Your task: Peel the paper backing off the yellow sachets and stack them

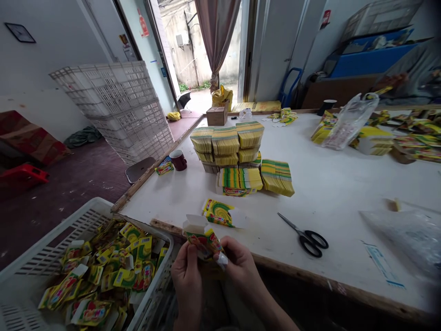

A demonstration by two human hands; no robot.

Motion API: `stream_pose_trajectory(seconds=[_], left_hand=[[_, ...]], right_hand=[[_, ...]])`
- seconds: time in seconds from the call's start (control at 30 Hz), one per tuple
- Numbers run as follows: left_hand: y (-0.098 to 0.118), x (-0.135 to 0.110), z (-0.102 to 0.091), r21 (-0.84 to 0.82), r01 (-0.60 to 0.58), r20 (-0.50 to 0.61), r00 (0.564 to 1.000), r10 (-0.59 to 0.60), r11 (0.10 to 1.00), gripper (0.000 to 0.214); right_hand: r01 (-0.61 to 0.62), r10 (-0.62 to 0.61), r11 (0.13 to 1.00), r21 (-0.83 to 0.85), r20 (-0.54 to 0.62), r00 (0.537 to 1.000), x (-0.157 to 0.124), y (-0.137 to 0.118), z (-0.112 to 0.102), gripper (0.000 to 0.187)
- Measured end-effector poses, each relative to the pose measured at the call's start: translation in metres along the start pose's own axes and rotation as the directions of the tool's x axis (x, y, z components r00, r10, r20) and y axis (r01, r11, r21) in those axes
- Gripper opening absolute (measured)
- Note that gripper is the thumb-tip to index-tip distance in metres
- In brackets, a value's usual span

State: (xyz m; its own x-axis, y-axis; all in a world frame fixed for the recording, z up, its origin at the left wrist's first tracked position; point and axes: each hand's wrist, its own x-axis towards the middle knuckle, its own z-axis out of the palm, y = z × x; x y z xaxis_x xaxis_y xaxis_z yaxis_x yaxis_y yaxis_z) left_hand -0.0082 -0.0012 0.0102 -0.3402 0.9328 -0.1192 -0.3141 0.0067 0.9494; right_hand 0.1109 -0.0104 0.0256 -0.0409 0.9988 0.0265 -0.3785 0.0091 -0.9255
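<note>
Both my hands hold a small yellow, green and red printed carton (pixel 203 236) just below the table's near edge. My left hand (pixel 187 278) grips its lower left side, fingers closed. My right hand (pixel 240 269) pinches its right end. The carton's white top flap stands open. Another carton blank (pixel 220 213) lies flat on the white table (pixel 330 193) just beyond. Stacks of flat blanks (pixel 237 156) are piled at the table's middle.
A white plastic crate (pixel 51 250) at lower left holds several folded cartons. Black scissors (pixel 305 235) lie to the right of my hands. A dark mug (pixel 178 160) stands at the table's left edge. More blanks and plastic bags (pixel 347 120) lie at the far right.
</note>
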Motion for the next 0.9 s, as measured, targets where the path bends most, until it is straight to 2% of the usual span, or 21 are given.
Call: stream_pose_trajectory(seconds=[0.13, 0.2, 0.33, 0.47, 0.53, 0.57, 0.63, 0.67, 0.73, 0.8, 0.83, 0.9], left_hand=[[0.002, -0.001, 0.001, -0.071, 0.065, -0.008, 0.998, -0.065, 0.995, 0.028], [0.004, 0.002, 0.002, -0.130, 0.065, 0.004, 0.998, -0.066, 0.989, 0.030], [0.011, 0.011, -0.003, -0.169, 0.007, 0.005, 1.000, -0.006, 0.986, 0.034], [0.023, 0.021, -0.013, -0.084, -0.079, -0.008, 0.997, 0.079, 0.993, 0.034], [0.036, 0.025, -0.019, -0.022, -0.147, 0.072, 0.986, 0.148, 0.989, 0.043], [0.043, 0.026, -0.022, 0.021, -0.200, 0.137, 0.971, 0.196, 0.980, 0.051], [0.055, 0.026, -0.028, 0.156, -0.334, 0.304, 0.912, 0.277, 0.929, 0.069], [0.058, 0.024, -0.030, 0.255, -0.396, 0.390, 0.877, 0.280, 0.882, 0.078], [0.059, 0.019, -0.031, 0.470, -0.469, 0.552, 0.817, 0.165, 0.747, 0.090], [0.053, 0.013, -0.028, 0.614, -0.485, 0.622, 0.783, -0.005, 0.623, 0.082], [0.048, 0.010, -0.025, 0.652, -0.486, 0.628, 0.776, -0.054, 0.582, 0.072], [0.039, 0.005, -0.019, 0.681, -0.508, 0.626, 0.777, -0.061, 0.527, 0.059]], right_hand=[[0.050, -0.050, 0.993, -0.105, 0.000, 0.999, -0.004, -0.002, -0.001, 0.021], [0.096, -0.094, 0.971, -0.219, 0.021, 0.995, -0.004, -0.005, -0.004, 0.017], [0.204, -0.142, 0.851, -0.484, 0.162, 0.977, -0.001, -0.012, -0.014, 0.012], [0.305, -0.230, 0.774, -0.555, 0.203, 0.952, 0.001, -0.014, -0.026, 0.019], [0.384, -0.328, 0.702, -0.600, 0.206, 0.922, 0.002, -0.017, -0.033, 0.025], [0.428, -0.380, 0.637, -0.642, 0.222, 0.898, 0.002, -0.020, -0.036, 0.029], [0.504, -0.458, 0.455, -0.734, 0.293, 0.839, 0.002, -0.028, -0.039, 0.032], [0.538, -0.473, 0.368, -0.758, 0.346, 0.810, 0.001, -0.031, -0.038, 0.030], [0.606, -0.472, 0.273, -0.747, 0.445, 0.761, -0.002, -0.036, -0.033, 0.022], [0.637, -0.469, 0.290, -0.714, 0.474, 0.745, -0.006, -0.034, -0.026, 0.020], [0.615, -0.483, 0.332, -0.716, 0.431, 0.762, -0.008, -0.031, -0.024, 0.023], [0.484, -0.518, 0.493, -0.723, 0.204, 0.831, -0.012, -0.021, -0.022, 0.045]])
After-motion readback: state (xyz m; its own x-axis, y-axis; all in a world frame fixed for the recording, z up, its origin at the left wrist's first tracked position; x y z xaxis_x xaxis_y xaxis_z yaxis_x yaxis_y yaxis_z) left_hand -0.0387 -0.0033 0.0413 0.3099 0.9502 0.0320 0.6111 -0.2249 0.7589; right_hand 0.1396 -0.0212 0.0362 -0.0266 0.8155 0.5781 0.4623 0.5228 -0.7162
